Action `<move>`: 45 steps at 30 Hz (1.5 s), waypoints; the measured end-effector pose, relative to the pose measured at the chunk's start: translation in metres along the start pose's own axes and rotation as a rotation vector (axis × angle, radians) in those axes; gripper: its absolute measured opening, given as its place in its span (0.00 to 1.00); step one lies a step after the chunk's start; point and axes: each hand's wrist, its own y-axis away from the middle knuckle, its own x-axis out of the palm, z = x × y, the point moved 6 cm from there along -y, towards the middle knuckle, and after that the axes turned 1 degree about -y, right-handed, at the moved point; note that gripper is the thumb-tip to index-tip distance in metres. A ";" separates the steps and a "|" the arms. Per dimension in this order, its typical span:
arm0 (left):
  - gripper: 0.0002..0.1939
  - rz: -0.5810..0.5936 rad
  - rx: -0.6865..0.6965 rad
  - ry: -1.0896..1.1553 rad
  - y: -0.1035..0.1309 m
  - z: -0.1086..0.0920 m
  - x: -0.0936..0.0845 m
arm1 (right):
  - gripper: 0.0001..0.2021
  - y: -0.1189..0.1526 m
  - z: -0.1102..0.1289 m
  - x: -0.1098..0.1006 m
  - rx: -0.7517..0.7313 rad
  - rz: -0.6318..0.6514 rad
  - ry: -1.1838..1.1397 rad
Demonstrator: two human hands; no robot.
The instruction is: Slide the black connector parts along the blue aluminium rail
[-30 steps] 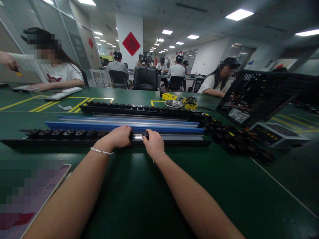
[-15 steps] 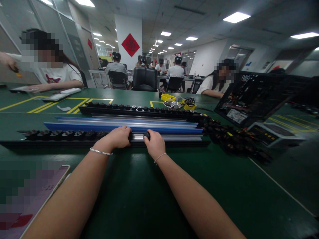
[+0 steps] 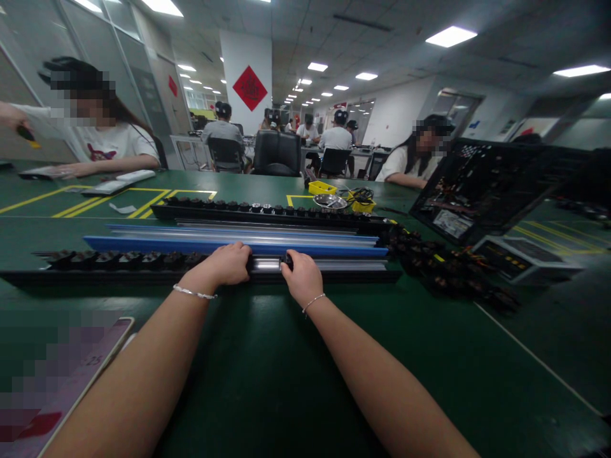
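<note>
A long black rail [image 3: 138, 278] lies across the table in front of me, with a row of black socket-like blocks [image 3: 109, 257] on its left part. My left hand [image 3: 228, 264] rests on the rail at the end of that row, its fingers curled over a black block mostly hidden under them. Just right of it, my right hand [image 3: 304, 277] pinches a small black block [image 3: 287, 260] at the rail. Between both hands shows a bare silvery stretch of the rail's channel [image 3: 267, 263]. Behind, close to my fingertips, lies a blue rail [image 3: 157, 244].
Farther back lies another black rail [image 3: 205, 208] with blocks. At right are a heap of black parts [image 3: 443, 264], a power supply [image 3: 529, 257] and an open computer case [image 3: 487, 184]. Yellow trays [image 3: 322, 187] and a metal dish [image 3: 330, 201] stand behind. A phone [image 3: 90, 375] lies front left.
My right hand has slid slightly to the right with its black block, widening the gap between my hands. My left hand has stayed in place.
</note>
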 end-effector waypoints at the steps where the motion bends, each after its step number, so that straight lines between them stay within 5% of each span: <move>1: 0.29 -0.013 -0.008 -0.018 0.001 -0.001 0.000 | 0.17 0.000 -0.001 0.000 -0.001 0.001 -0.003; 8: 0.36 -0.266 0.126 0.041 0.003 -0.045 -0.006 | 0.18 0.001 -0.003 0.002 -0.015 -0.038 -0.017; 14: 0.29 -0.398 0.126 0.092 0.002 -0.074 0.008 | 0.16 0.001 -0.002 0.002 -0.058 -0.056 -0.033; 21: 0.23 -0.526 0.127 0.073 0.007 -0.076 0.010 | 0.16 0.002 -0.002 0.002 -0.048 -0.073 -0.030; 45: 0.25 -0.509 0.101 0.106 0.007 -0.075 0.011 | 0.17 0.005 -0.005 -0.003 -0.006 -0.107 0.002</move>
